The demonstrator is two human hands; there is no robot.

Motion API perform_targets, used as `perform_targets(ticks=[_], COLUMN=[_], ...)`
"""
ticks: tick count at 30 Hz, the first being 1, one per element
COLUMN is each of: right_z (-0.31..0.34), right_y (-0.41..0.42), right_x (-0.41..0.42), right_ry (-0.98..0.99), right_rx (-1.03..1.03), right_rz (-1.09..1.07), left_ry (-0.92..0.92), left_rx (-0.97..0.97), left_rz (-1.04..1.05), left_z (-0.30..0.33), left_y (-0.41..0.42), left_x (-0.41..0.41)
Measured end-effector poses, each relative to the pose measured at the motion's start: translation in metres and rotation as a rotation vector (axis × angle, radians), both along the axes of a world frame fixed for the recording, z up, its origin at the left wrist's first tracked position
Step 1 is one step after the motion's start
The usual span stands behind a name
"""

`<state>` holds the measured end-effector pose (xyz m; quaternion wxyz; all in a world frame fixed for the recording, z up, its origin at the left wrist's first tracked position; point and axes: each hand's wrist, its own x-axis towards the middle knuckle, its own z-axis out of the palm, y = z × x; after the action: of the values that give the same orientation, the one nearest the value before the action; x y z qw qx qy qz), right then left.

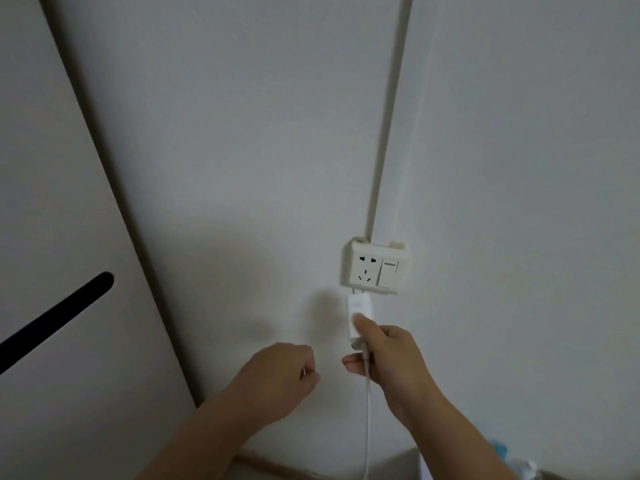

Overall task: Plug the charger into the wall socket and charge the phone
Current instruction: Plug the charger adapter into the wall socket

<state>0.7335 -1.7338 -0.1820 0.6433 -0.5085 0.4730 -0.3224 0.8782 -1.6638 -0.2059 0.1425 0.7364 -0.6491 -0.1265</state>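
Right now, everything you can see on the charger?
The charger is a small white block, plastic by its look, held upright in the right hand, thumb on its front. Two metal prongs point up, just below the wall socket, not yet inserted. A white cable hangs from its base. The left hand is apart from it.

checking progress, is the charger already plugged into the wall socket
No, the charger is held in the right hand just below the wall socket, its two prongs bare and pointing up, outside the slots.
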Motion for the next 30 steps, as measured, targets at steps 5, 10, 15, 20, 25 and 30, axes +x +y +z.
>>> perform_targets(ticks=[5, 10, 15, 20, 25, 30], right_z=[0.008, 0.013, 0.013, 0.018, 0.025, 0.029], right_y=[-0.022, -0.037, -0.042, -0.046, -0.049, -0.052], right_x=[0.006, 0.01, 0.011, 0.014, 0.023, 0.024], right_ry=[-0.074, -0.099, -0.044, 0.008, 0.024, 0.034], right_rx=[0.056, 0.056, 0.057, 0.005, 0.024, 0.002], right_rz=[-0.057, -0.063, -0.019, 0.016, 0.018, 0.014], left_ry=[0.093, 0.124, 0.105, 0.098, 0.056, 0.099], left_rx=[-0.187, -0.282, -0.286, -0.3, -0.318, -0.268], left_rz=[0.035, -0.011, 0.042, 0.169, 0.239, 0.239], left_z=[0.019, 0.029, 0.027, 0.024, 0.029, 0.031], left_y=[-0.027, -0.052, -0.064, -0.072, -0.081, -0.086], left_x=[-0.009, -0.029, -0.04, -0.051, -0.051, -0.051])
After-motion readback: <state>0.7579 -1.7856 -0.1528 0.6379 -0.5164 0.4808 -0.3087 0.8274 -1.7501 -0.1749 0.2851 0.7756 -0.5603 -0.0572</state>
